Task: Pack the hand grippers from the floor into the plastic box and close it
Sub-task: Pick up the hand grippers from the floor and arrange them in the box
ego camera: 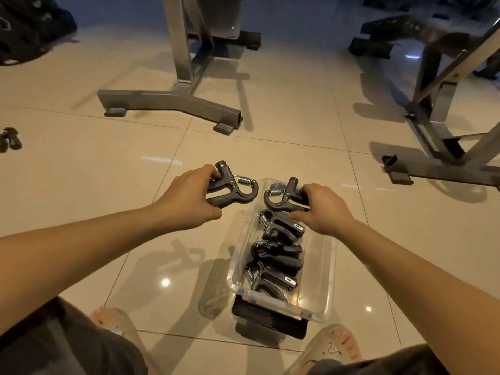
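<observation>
A: What sort of room is it?
B: A gym, dimly lit. The floor is glossy beige tile with thin grout lines and lamp glare on it. A grey metal frame stands on dark pads straight ahead. A second frame with slanted struts stands off to the right. Some small dark items lie on the tiles at the far left edge, but I cannot tell what they are.
A: And the plastic box?
B: The plastic box is clear and open on top. It sits on the floor ahead of the person's sandalled feet, its long side running away from them. Several packed hand grippers lie in a row inside it, black with steel springs.
A: The left hand?
B: The left hand is held above the floor, just left of the box's far corner. Its fingers are curled over the handles of the first hand gripper, thumb underneath. The spring end points right, towards the box.
A: And the right?
B: The right hand is over the far end of the box. Its fingers are wrapped round the handles of the second hand gripper, spring end pointing left. The hooked ends of the two held grippers are near each other but not touching
</observation>
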`<state>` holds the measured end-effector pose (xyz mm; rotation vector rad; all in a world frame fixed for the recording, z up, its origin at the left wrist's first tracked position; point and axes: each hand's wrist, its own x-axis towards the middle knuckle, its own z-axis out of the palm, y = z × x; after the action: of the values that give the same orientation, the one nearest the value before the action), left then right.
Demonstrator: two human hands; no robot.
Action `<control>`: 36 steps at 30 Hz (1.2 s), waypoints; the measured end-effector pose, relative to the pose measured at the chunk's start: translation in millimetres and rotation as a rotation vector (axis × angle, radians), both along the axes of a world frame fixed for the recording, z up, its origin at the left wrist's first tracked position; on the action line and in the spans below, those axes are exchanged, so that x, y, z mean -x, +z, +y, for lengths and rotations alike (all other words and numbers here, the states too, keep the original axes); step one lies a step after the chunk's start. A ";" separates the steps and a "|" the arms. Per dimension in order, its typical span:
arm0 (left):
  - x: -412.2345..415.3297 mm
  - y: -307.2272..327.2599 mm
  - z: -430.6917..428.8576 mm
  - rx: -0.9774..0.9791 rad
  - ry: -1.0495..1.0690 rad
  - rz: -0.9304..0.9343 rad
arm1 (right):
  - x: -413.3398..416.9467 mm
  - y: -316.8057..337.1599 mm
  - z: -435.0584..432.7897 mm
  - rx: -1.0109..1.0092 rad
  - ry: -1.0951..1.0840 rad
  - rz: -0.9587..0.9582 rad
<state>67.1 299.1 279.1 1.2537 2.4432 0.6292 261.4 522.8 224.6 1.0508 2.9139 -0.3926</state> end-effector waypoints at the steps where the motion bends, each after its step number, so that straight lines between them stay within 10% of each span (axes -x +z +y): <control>1: 0.6 -1.7 2.3 0.005 -0.006 -0.003 | -0.8 -2.9 0.4 0.018 -0.010 0.008; 12: 8.4 -35.7 -7.4 0.056 -0.062 -0.060 | -13.0 -108.1 -20.6 0.261 -0.082 -0.189; 36: 17.0 -46.0 -16.5 0.072 -0.070 -0.091 | -1.0 -165.0 -35.3 0.127 -0.040 -0.230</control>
<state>50.2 282.6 233.1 1.2483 2.3160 0.5614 262.4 487.5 59.7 1.0599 2.6337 -0.4207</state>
